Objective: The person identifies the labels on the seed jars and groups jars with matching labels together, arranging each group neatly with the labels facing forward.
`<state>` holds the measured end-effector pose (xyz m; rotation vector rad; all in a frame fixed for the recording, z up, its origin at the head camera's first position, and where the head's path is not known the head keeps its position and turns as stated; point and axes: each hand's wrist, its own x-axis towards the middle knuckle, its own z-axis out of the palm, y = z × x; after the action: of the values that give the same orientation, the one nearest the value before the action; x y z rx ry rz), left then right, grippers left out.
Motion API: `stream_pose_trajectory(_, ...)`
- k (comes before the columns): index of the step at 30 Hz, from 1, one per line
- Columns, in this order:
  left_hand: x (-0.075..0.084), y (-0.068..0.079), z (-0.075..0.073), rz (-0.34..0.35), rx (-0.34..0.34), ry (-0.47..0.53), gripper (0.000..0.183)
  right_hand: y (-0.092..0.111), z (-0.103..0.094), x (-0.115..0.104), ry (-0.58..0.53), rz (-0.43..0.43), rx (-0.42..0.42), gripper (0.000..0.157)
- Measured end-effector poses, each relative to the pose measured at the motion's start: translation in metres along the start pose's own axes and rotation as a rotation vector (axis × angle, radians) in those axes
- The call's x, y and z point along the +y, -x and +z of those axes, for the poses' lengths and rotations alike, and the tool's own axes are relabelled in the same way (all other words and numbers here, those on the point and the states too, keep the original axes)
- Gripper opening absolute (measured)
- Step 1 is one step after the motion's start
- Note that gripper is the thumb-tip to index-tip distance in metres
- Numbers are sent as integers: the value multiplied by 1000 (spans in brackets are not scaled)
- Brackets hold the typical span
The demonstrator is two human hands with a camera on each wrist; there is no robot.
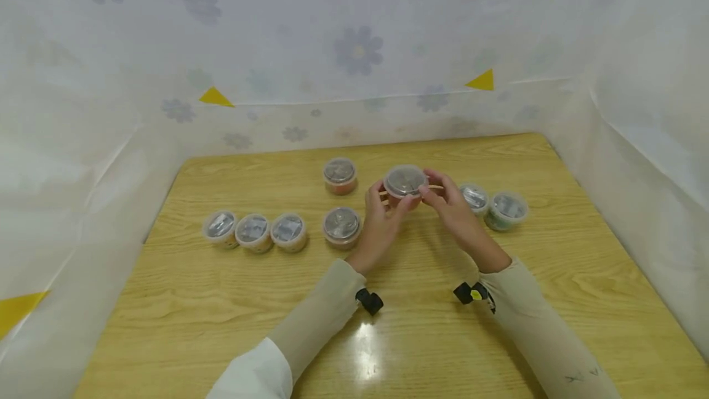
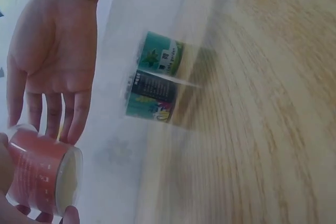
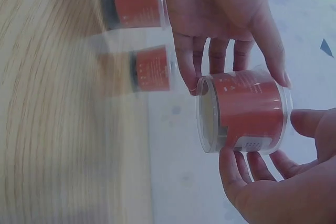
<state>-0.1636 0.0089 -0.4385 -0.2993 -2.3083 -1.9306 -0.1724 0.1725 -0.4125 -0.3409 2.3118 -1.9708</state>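
Observation:
A round plastic tub (image 1: 406,181) with a clear lid and a red label is held above the table between both hands. My left hand (image 1: 380,226) grips it from the left and my right hand (image 1: 458,217) from the right. In the right wrist view, thumbs and fingers span the red tub (image 3: 249,111) between its lid and its base. The left wrist view shows the pale base of the tub (image 2: 67,179). Just left of my left hand stands a similar tub (image 1: 341,226), with another reddish tub (image 1: 340,176) behind it.
Three tubs stand in a row at the left, one of them the near-middle tub (image 1: 254,233). Two green-labelled tubs (image 1: 506,211) stand beside my right hand. Flowered white sheeting (image 1: 299,48) hangs around the back and sides of the wooden table (image 1: 221,313).

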Motion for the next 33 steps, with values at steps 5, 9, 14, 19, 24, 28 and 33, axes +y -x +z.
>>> stream_pose_trajectory(5,5,5,-9,19,-16,16,66,6,6,-8,26,15,0,60)
stream_pose_trajectory(9,10,9,-16,2,-35,59,64,11,10,-13,19,-8,-26,59)
stream_pose_trajectory(14,33,19,-31,-13,-88,160,52,16,15,-16,-5,-81,-74,54)
stream_pose_trajectory(19,48,28,-43,-13,-129,151,45,20,16,-19,-41,-132,-99,49)
stream_pose_trajectory(24,47,31,-48,29,-153,192,40,22,17,-20,-104,-109,-168,53)
stream_pose_trajectory(28,42,32,-49,75,-178,249,37,24,18,-22,-140,-63,-224,58)
stream_pose_trajectory(33,39,31,-54,44,-205,251,37,25,19,-26,-143,-48,-213,58)
